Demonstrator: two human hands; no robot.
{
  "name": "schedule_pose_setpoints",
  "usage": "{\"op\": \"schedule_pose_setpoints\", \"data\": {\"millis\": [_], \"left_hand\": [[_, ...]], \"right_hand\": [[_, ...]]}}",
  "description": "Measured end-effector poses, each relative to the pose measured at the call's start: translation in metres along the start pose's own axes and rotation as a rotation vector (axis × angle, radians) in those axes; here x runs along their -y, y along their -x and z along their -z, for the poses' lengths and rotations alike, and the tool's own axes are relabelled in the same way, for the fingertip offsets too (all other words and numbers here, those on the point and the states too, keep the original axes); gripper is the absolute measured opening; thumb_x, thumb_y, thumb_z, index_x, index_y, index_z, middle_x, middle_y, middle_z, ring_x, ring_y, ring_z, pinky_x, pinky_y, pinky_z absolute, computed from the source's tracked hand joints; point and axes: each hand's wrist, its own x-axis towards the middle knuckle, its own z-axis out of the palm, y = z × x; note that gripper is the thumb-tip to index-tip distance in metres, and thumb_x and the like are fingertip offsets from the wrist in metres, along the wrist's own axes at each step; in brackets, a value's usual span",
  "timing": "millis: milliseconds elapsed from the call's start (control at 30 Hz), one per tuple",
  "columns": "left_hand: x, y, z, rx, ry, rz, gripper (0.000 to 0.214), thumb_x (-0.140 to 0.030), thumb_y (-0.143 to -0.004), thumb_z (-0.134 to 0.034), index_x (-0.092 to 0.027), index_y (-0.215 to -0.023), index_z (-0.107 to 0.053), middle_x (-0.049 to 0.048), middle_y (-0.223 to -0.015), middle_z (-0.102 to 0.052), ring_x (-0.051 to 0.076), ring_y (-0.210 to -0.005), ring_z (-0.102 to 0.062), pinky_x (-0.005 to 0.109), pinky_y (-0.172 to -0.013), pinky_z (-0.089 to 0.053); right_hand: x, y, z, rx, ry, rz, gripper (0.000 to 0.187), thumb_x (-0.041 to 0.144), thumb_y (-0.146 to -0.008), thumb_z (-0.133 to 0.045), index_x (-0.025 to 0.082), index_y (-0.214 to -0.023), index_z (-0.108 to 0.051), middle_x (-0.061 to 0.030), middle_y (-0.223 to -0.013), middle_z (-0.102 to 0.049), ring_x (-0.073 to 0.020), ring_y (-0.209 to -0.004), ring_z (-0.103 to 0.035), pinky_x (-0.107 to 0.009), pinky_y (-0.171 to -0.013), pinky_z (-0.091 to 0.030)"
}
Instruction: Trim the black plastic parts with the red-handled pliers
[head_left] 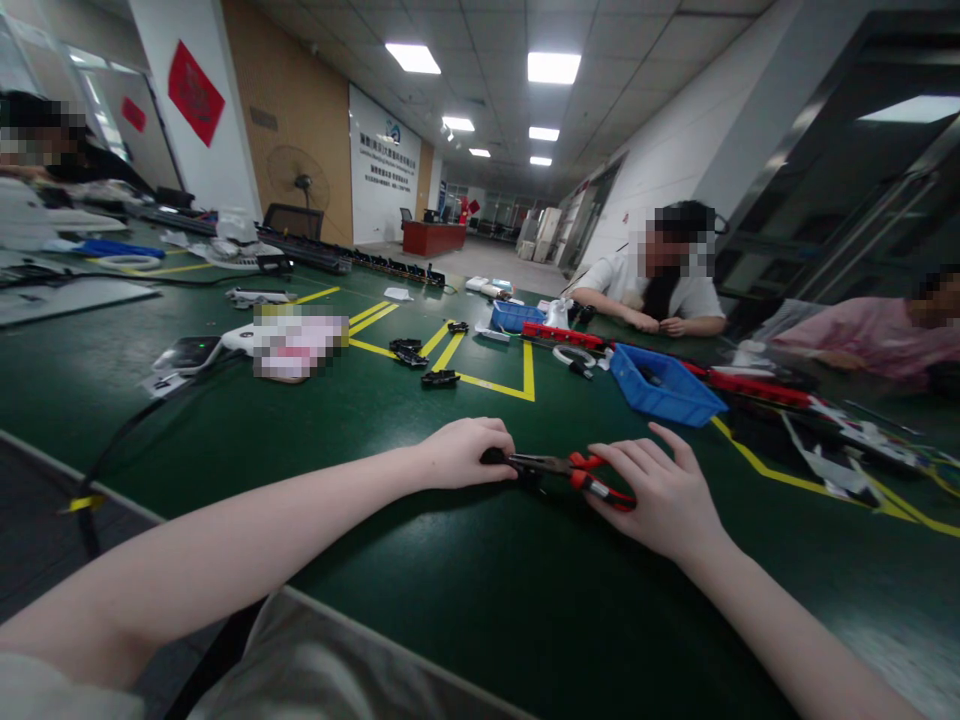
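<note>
My left hand (466, 453) is curled into a fist on the green table (420, 560), closed on a small black part (493, 456) that barely shows at its fingertips. Red-handled pliers (581, 472) lie just right of it, their jaws pointing at that part. My right hand (660, 490) rests over the red handles with fingers wrapped loosely about them.
A blue bin (664, 385) stands beyond my right hand, a smaller blue tray (516, 316) farther back. Small black parts (439, 378) lie within yellow floor-tape lines (495, 385). Two people sit at the right side; another is at far left. A black cable (120, 440) runs at left.
</note>
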Motion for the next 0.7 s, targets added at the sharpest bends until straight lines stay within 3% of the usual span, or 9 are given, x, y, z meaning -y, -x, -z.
{"op": "schedule_pose_setpoints", "data": {"millis": [400, 700], "left_hand": [[0.0018, 0.0007, -0.0018, -0.037, -0.092, 0.056, 0.015, -0.034, -0.089, -0.064, -0.019, -0.093, -0.066, 0.0037, -0.103, -0.064, 0.019, -0.094, -0.062, 0.028, -0.079, -0.047], [0.0062, -0.0001, -0.0027, -0.032, -0.071, -0.015, 0.009, -0.027, -0.089, -0.064, -0.018, -0.092, -0.065, 0.0054, -0.111, -0.063, 0.02, -0.102, -0.062, 0.03, -0.089, -0.049]], "right_hand": [[-0.0027, 0.001, 0.0017, 0.017, 0.051, 0.013, 0.031, 0.038, -0.085, -0.058, 0.017, -0.106, -0.067, -0.0096, -0.093, -0.072, -0.0255, -0.086, -0.066, -0.05, -0.103, -0.036], [-0.0026, 0.0021, -0.0016, 0.009, 0.03, -0.002, 0.032, 0.038, -0.084, -0.06, 0.017, -0.106, -0.067, -0.0092, -0.093, -0.073, -0.0254, -0.087, -0.066, -0.049, -0.101, -0.036]]}}
